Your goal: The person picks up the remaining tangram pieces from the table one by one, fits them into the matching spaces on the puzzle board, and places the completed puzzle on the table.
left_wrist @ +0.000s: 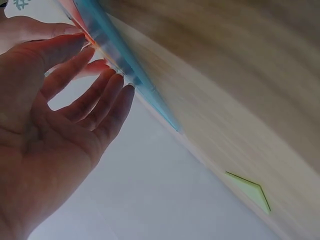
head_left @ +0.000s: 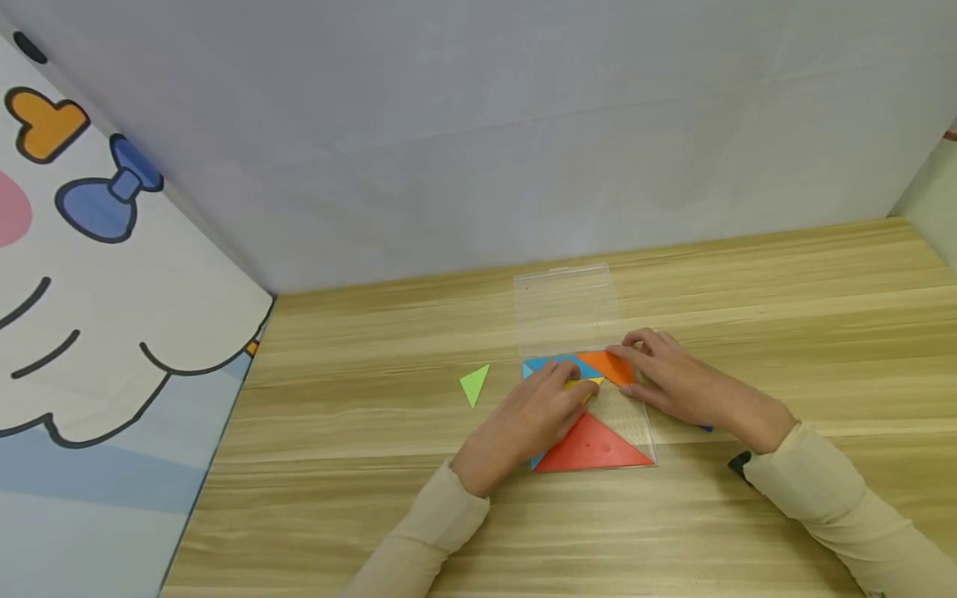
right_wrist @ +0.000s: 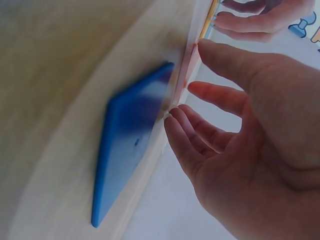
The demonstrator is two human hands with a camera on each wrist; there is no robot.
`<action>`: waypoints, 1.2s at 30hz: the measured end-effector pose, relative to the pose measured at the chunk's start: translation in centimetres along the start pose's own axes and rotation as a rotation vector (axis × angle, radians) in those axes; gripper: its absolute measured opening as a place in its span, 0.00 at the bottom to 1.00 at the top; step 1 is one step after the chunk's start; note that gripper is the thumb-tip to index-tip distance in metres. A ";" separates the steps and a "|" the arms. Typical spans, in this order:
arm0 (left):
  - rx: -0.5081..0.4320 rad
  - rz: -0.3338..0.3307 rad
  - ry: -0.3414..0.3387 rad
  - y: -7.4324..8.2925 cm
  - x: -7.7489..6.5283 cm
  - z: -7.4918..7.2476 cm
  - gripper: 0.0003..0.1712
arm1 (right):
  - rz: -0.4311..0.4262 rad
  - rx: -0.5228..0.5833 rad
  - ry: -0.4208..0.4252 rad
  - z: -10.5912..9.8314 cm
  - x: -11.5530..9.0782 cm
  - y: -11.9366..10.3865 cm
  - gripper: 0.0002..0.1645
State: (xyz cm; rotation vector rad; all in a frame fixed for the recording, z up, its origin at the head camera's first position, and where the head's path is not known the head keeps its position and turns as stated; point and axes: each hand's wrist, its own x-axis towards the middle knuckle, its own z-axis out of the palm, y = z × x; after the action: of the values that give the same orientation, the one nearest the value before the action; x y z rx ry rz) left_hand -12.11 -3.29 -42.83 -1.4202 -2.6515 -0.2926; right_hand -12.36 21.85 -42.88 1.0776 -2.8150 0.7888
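Observation:
A clear plastic tray (head_left: 635, 423) holds flat tangram pieces. At its front edge lies a red triangle (head_left: 598, 448). An orange piece (head_left: 604, 363) and a light blue piece (head_left: 540, 364) lie along the back. My left hand (head_left: 527, 411) reaches over the tray, its fingertips on a yellow piece (head_left: 599, 381) that they partly cover. With its fingertips, my right hand (head_left: 676, 382) touches the orange piece and the tray's back right corner. Both hands have loosely bent fingers. A dark blue piece (right_wrist: 132, 135) lies on the table beside the right hand, mostly hidden by it in the head view.
To the left of the tray, a light green triangle (head_left: 474, 385) lies on the wooden table (head_left: 336, 465). Behind the tray is a clear flat lid (head_left: 566, 309). A white cloth wall (head_left: 463, 166) rises at the table's back, and a cartoon-printed panel (head_left: 97, 307) stands at the left.

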 end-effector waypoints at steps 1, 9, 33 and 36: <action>0.002 -0.001 -0.005 0.0 0.0 0.0 0.12 | 0.002 0.001 -0.002 0.0 0.0 0.0 0.29; 0.043 -0.078 -0.065 -0.2 -0.6 -0.5 0.18 | 0.041 0.048 -0.048 -0.6 0.0 -0.1 0.29; 0.150 -0.095 -0.201 1.0 -2.1 -1.2 0.27 | -0.005 -0.013 -0.033 -1.8 -1.7 -0.4 0.31; 0.161 -0.096 -0.196 1.0 -2.3 -1.2 0.28 | -0.005 -0.020 -0.035 -1.8 -2.0 -0.5 0.30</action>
State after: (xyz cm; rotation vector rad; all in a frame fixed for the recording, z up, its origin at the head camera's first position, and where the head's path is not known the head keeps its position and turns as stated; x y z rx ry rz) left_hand -10.00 -4.91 -42.03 -1.3373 -2.8276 0.0548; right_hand -10.81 23.65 -41.53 1.1061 -2.8411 0.7478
